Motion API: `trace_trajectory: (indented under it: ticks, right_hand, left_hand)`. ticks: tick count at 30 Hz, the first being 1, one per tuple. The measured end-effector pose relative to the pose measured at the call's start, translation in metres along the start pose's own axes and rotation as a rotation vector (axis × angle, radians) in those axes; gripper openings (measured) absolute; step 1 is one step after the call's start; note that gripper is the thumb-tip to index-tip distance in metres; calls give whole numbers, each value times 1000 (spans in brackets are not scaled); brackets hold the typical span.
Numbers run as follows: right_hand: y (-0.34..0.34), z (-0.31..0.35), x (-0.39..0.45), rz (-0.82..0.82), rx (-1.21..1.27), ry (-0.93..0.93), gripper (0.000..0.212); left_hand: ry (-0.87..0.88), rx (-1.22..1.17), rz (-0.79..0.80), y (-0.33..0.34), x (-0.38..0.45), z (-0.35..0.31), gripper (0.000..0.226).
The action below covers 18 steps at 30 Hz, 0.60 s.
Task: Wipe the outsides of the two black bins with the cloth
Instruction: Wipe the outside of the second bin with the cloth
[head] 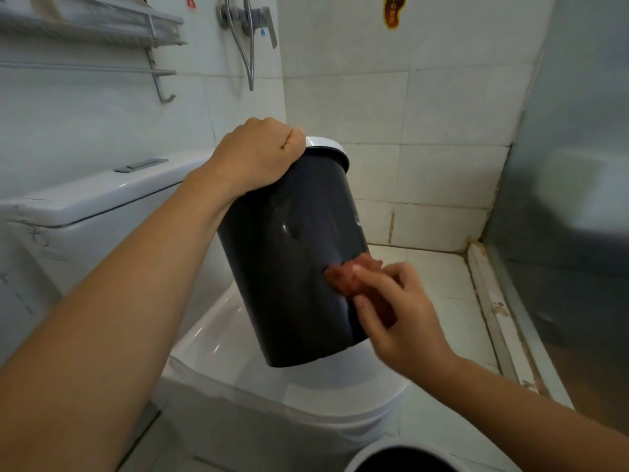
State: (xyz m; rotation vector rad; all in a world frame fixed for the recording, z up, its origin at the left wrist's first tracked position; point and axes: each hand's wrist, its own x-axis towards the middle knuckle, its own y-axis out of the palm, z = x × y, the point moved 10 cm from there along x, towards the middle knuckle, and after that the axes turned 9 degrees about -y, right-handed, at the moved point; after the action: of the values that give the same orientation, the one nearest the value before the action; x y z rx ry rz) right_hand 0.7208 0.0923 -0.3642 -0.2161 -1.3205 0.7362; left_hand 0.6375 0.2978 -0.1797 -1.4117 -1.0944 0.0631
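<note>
The left forearm comes in from the lower left and reaches up and forward, the wrist bent so that the left hand [259,152] lies over the top edge of the black bin [292,253]. Its fingers are curled over the white rim [332,148] and grip it, knuckles uppermost; the fingertips are hidden on the far side of the rim. The bin is held in the air above the closed lid of the white toilet [258,379], not touching it. It is tilted: its long axis runs from the rim at upper right down to the flat base at lower left, with the open top pointing up and away from the camera and the base pointing down and towards it. The dark side wall faces the camera and shows a few pale highlights.

The right forearm enters from the lower right corner and angles up and to the left. The right hand [398,311] is at the bin's lower right side, its fingers bent and pinching a reddish-brown cloth [354,277], with the thumb and forefinger tips on the cloth. The cloth is pressed against the bin's outer wall, near the right edge and in the lower half of the wall. The hand and cloth are slightly blurred.

At the bottom edge, right of centre, the white rim of a second bin [374,453] shows, with its dark inside; the rest is cut off by the frame. It is well below the held bin.
</note>
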Motion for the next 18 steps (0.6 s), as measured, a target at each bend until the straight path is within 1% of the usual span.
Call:
trace_trajectory:
  ticks: [2,3,4,5,6,9,10,11,13,16,18]
  right_hand:
    - [10,24,-9,80,18,-177,39]
    - [11,28,-9,108,33,-227,39]
    - [9,26,-5,115,45,-239,39]
    - [4,21,0,102,55,-211,39]
    - [-1,11,5,71,68,-140,38]
    - [-13,-17,5,-54,83,149,37]
    - [-11,-19,3,-68,78,198,37]
    - [-8,-15,2,-68,70,207,36]
    - [-5,0,6,-60,60,153,37]
    - [-6,24,21,-33,41,15,38]
    - [3,38,26,97,13,-120,35]
  left_hand:
    - [-6,4,-2,1,1,1,51]
    - [-11,7,-5,1,1,2,51]
    - [-17,12,-8,0,2,5,51]
    - [-21,17,-10,0,2,7,50]
    - [-25,20,-13,-1,2,9,50]
    - [-24,23,-12,0,2,10,50]
    - [-21,28,-12,0,3,8,50]
    - [-20,34,-11,0,3,7,51]
    - [-18,38,-7,1,4,6,51]
    - [-11,43,-21,2,4,5,51]
    - [-7,39,-19,1,4,5,51]
